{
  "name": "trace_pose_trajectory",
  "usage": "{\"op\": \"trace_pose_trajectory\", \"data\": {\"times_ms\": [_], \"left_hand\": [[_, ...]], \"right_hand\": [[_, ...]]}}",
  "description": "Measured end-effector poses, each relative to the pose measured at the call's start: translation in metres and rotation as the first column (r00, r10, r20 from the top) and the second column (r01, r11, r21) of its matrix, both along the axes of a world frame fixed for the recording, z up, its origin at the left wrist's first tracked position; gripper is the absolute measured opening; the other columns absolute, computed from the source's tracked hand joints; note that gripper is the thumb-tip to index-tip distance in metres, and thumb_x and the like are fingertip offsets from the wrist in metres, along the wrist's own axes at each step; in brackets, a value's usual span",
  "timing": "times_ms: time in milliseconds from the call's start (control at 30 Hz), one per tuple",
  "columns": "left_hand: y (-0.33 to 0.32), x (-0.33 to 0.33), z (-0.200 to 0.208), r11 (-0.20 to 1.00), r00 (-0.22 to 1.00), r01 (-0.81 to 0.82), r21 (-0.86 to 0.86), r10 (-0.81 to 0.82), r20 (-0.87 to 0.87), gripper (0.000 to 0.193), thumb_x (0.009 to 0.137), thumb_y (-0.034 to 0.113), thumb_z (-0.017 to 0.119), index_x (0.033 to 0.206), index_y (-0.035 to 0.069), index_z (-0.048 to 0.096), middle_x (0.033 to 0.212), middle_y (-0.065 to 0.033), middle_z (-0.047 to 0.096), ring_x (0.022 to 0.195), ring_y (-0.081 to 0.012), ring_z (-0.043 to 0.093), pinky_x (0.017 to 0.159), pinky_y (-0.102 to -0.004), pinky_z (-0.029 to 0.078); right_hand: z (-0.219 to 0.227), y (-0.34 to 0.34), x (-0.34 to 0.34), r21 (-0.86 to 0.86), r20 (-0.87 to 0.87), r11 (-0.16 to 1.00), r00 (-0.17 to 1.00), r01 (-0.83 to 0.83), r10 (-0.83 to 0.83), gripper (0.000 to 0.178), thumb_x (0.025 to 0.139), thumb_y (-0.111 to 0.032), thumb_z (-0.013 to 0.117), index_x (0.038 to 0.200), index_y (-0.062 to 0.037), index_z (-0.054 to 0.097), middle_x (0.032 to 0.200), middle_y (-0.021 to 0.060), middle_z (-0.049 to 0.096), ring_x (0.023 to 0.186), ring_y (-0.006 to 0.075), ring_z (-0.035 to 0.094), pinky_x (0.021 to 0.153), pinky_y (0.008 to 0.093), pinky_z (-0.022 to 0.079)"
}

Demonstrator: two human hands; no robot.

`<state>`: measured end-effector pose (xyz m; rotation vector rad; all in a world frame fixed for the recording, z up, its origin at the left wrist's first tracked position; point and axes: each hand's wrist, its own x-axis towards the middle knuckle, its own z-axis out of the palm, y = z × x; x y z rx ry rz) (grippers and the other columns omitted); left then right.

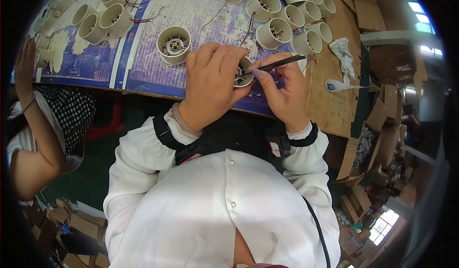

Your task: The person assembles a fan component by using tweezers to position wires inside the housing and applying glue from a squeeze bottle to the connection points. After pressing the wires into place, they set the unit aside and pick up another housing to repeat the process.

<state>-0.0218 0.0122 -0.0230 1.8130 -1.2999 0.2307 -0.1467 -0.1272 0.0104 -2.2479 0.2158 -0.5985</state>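
Observation:
My left hand (210, 81) is wrapped over a small cream plastic cup-shaped housing (246, 82) at the table's near edge, hiding much of it. My right hand (286, 87) pinches slim black tweezers (282, 63), slanting down to the left, with the tip inside the housing's mouth. Inside the housing, spokes show, partly covered by fingers. Just left of my left hand stands another cream housing (164, 51) with a round motor with copper windings (175, 45) at its centre.
Several cream housings with thin red and dark wires crowd the far right, near a housing (273, 33); others stand far left. A white cloth (341, 53) and a white spoon-shaped item (336, 86) lie at right. At left, a co-worker's arm (36, 115) is raised by the table.

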Motion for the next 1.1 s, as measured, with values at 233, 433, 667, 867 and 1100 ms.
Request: {"op": "trace_pose_trajectory", "data": {"times_ms": [233,433,667,867,1100], "left_hand": [[-0.001,0.0,-0.002,1.0,1.0,0.006,-0.008,-0.006,-0.009,0.066,0.063,0.019,0.086,0.122,0.009,0.059,0.112,-0.0045,0.065,0.107,-0.0282,0.055,0.091,-0.0426,0.037],[-0.002,0.001,-0.001,0.998,1.0,-0.005,-0.056,0.005,0.009,0.063,0.062,0.018,0.089,0.117,0.009,0.06,0.104,-0.004,0.065,0.101,-0.0277,0.058,0.084,-0.0409,0.038],[0.0,0.0,-0.002,1.0,1.0,0.009,-0.012,-0.009,-0.012,0.066,0.063,0.019,0.086,0.123,0.008,0.059,0.114,-0.005,0.065,0.108,-0.0285,0.056,0.091,-0.0424,0.037],[-0.002,0.001,-0.001,0.998,1.0,0.002,-0.064,-0.002,0.007,0.064,0.061,0.018,0.089,0.118,0.008,0.06,0.107,-0.0058,0.065,0.102,-0.0293,0.058,0.086,-0.0415,0.038],[-0.002,0.001,0.0,0.999,1.0,-0.006,-0.053,0.007,0.012,0.063,0.062,0.019,0.088,0.118,0.008,0.06,0.107,-0.0059,0.065,0.102,-0.0291,0.058,0.086,-0.0417,0.038]], "right_hand": [[-0.004,-0.001,-0.002,0.086,-0.032,0.996,0.999,0.024,-0.022,0.014,0.097,-0.004,0.066,0.109,-0.0012,0.058,0.103,0.0075,0.069,0.09,0.0119,0.064,0.077,0.0238,0.048],[-0.005,0.0,-0.003,0.041,-0.024,0.999,1.0,0.002,-0.001,0.014,0.098,-0.002,0.064,0.109,-0.0008,0.055,0.104,0.0099,0.068,0.094,0.0155,0.066,0.085,0.0274,0.051],[-0.01,0.001,-0.005,0.116,0.001,0.993,1.0,0.017,-0.017,0.013,0.099,-0.001,0.062,0.109,-0.0007,0.054,0.105,0.0109,0.067,0.096,0.0167,0.066,0.085,0.0278,0.052],[-0.01,0.0,-0.005,0.029,0.01,1.0,1.0,0.006,-0.006,0.014,0.098,0.0,0.063,0.109,-0.0007,0.054,0.104,0.0106,0.067,0.094,0.0164,0.066,0.081,0.0268,0.052],[-0.007,0.008,-0.003,-0.125,0.024,0.991,0.998,0.054,-0.051,0.015,0.097,0.0,0.064,0.109,-0.0004,0.054,0.104,0.0107,0.067,0.089,0.0155,0.066,0.075,0.0255,0.052]]}}
